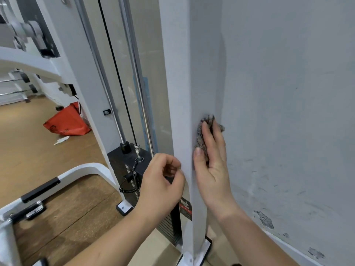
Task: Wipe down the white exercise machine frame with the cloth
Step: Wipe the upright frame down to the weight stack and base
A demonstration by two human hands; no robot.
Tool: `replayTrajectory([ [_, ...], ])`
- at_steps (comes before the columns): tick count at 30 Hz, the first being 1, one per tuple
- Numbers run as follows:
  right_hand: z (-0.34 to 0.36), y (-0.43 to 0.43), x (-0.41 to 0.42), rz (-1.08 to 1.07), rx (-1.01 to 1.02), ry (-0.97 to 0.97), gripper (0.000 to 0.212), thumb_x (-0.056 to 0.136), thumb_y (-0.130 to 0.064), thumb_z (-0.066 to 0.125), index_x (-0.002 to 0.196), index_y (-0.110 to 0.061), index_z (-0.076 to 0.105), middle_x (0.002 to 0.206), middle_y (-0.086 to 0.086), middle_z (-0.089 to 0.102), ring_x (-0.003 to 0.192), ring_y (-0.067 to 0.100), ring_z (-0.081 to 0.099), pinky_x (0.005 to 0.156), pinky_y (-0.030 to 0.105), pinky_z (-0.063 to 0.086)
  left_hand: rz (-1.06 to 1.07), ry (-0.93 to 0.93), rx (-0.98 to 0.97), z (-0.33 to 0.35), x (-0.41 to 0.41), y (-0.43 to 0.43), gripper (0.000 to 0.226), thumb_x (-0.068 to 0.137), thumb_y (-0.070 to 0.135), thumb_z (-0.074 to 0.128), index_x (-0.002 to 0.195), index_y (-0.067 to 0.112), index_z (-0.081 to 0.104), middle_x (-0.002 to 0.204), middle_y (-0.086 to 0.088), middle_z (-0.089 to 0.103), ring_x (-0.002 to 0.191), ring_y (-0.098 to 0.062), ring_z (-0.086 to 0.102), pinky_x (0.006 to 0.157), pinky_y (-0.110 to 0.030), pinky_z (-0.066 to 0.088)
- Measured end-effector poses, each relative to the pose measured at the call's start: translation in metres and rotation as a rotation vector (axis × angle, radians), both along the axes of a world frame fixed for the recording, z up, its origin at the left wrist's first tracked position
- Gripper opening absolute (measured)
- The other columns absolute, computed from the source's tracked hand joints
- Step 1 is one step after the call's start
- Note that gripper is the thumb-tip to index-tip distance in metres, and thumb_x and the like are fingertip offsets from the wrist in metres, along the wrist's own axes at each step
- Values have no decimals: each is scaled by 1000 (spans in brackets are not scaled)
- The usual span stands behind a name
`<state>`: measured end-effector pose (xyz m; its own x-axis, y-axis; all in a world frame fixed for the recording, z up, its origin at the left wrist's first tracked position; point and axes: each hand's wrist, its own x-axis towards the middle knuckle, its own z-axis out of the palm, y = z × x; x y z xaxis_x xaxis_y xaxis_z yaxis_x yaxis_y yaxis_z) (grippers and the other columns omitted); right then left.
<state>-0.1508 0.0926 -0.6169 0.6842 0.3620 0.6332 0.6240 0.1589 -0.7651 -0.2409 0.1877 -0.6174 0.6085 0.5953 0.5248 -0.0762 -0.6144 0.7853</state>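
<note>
Currently, my left grip (163,181) sits with fingers curled on nothing I can see, touching the left face of the tall white steel frame post (182,93). Further right, the mottled grey rag cloth (200,137) is pressed flat against that post's wall-side face under my right grip (211,162), fingers straight. Assessment: mid-task, with the lower post and the other frame members probably outstanding.

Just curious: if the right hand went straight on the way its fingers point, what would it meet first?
Likely nothing: the right hand, pressing the cloth, points up the white post, whose face looks bare above.
</note>
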Motion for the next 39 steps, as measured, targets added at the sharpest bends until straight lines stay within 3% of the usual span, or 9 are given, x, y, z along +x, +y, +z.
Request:
replayTrajectory([
  [5,-61,4,-11,-23,-110,249,57,107,-42,38,139,-83,14,164,-40,1,154,-10,-3,128,28,9,23,-84,57,19,4,4,32,84,-3,72,88,27,62,91,6,62,86,-20,65,75,-23,52],
  [10,54,7,-26,-10,-123,291,56,104,-46,30,149,-73,9,161,-46,-2,151,-14,-14,117,6,-8,24,-71,36,92,1,5,37,82,-9,72,90,26,62,95,6,61,89,-18,65,77,-22,53],
  [14,152,10,-25,24,-29,333,55,105,-38,33,155,-58,20,162,-44,4,152,-12,-11,124,23,-3,13,-71,77,179,-5,-6,32,82,-3,78,92,24,65,94,6,60,86,-18,64,74,-17,49],
  [17,177,9,-32,-15,-79,460,55,102,-46,32,142,-80,15,160,-47,2,151,-15,-11,130,28,-2,19,-27,-38,232,-9,-16,32,85,1,79,94,29,65,96,8,63,90,-16,67,76,-13,49],
  [20,206,11,-45,-19,-118,645,52,99,-56,30,141,-81,11,156,-51,-2,147,-19,-16,131,41,-3,53,50,-149,273,-9,-24,29,88,6,76,95,31,63,97,6,65,90,-13,67,77,-13,49],
  [26,331,10,-62,158,140,663,52,102,-40,36,141,-74,35,164,-38,15,154,-9,2,131,44,9,64,62,-328,366,-7,-31,13,94,7,70,94,20,65,86,7,69,80,-7,67,71,-14,50],
  [32,346,7,-52,93,61,894,54,104,-42,35,137,-83,23,166,-36,9,158,1,5,130,52,13,60,126,-364,417,-15,-31,15,95,7,69,95,22,66,86,13,69,78,0,64,72,-11,48],
  [34,371,6,-58,92,38,860,53,106,-40,37,137,-82,27,166,-33,16,156,3,18,128,52,20,67,131,-394,431,-17,-34,14,95,9,70,97,22,66,85,12,70,76,1,64,70,-10,47],
  [39,486,10,-57,164,122,610,55,103,-37,36,140,-78,27,163,-40,11,155,-6,3,130,46,9,18,138,-444,477,-22,-34,5,99,19,67,99,25,68,90,8,74,84,-7,71,75,-22,56],
])
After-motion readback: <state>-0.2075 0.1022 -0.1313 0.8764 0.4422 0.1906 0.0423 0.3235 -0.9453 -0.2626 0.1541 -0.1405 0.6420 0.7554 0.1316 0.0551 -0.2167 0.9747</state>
